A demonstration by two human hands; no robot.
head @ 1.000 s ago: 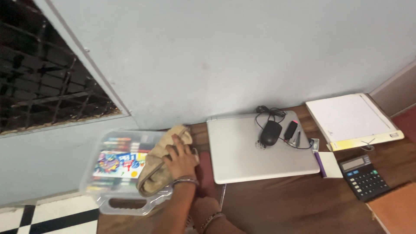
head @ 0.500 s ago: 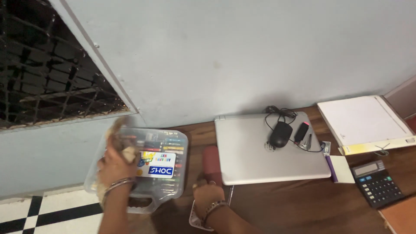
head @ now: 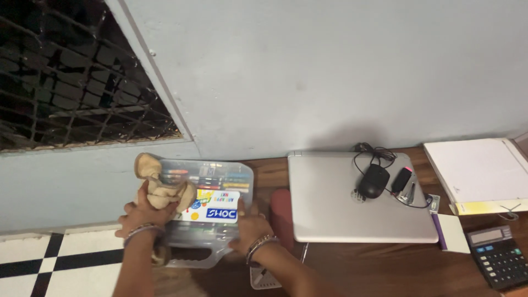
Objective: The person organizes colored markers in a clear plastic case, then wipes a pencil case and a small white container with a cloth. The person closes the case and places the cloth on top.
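My left hand [head: 138, 213] grips a crumpled beige cloth [head: 160, 186] and presses it on the left end of a clear plastic case [head: 223, 179]. The case holds coloured art supplies and a printed card, and lies on the wooden desk's left end. My right hand [head: 250, 223] holds the case's right side, thumb on the lid. Both wrists wear metal bangles.
A shut silver laptop [head: 335, 206] lies to the right, with a black mouse [head: 374, 181], its cable and a small pink-tipped stick on it. A maroon object [head: 281, 215] sits between case and laptop. Farther right are a white pad [head: 484, 168], a notepad [head: 454, 231] and a calculator [head: 498, 256]. A barred window [head: 66, 88] is upper left.
My left hand has carried the cloth from the case's right side to its left end. My right hand has come up from the desk's edge onto the case. The view shifted left.
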